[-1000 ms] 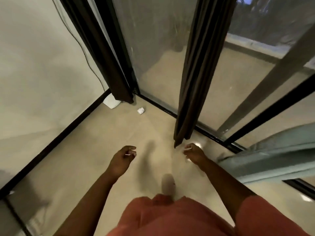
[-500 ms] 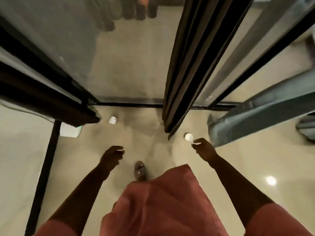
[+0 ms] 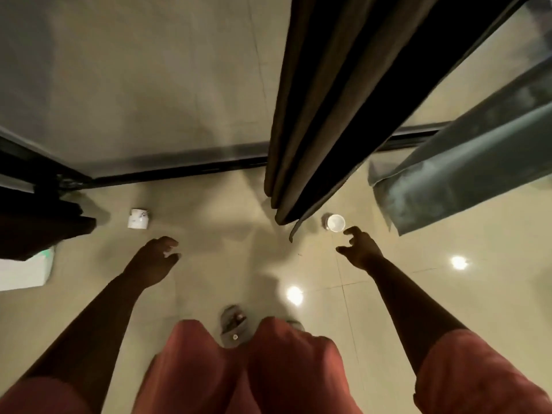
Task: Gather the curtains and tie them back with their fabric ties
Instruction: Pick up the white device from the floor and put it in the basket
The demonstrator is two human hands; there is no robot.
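A dark brown curtain (image 3: 334, 109) hangs in gathered folds from the top centre, its hem ending just above the floor. A second dark curtain (image 3: 38, 231) shows at the left edge. A grey-blue curtain (image 3: 466, 162) slants in from the right. My left hand (image 3: 155, 261) hovers over the floor left of the brown curtain, fingers loosely curled, holding nothing. My right hand (image 3: 360, 246) reaches out just right of the brown curtain's hem, fingers spread and bent, empty and not touching the cloth. No fabric tie is visible.
A glass sliding door with a black bottom track (image 3: 179, 168) runs across the view. On the tiled floor stand a small white jar (image 3: 138, 219), a round white cup (image 3: 335, 223) and a white box (image 3: 27, 270) at the left. My sandalled foot (image 3: 234, 324) shows below.
My head has tilted further down and closer, so the curtain hem and floor fill the view. Both hands have spread wider apart; the right hand has moved past the hem toward the white cup.
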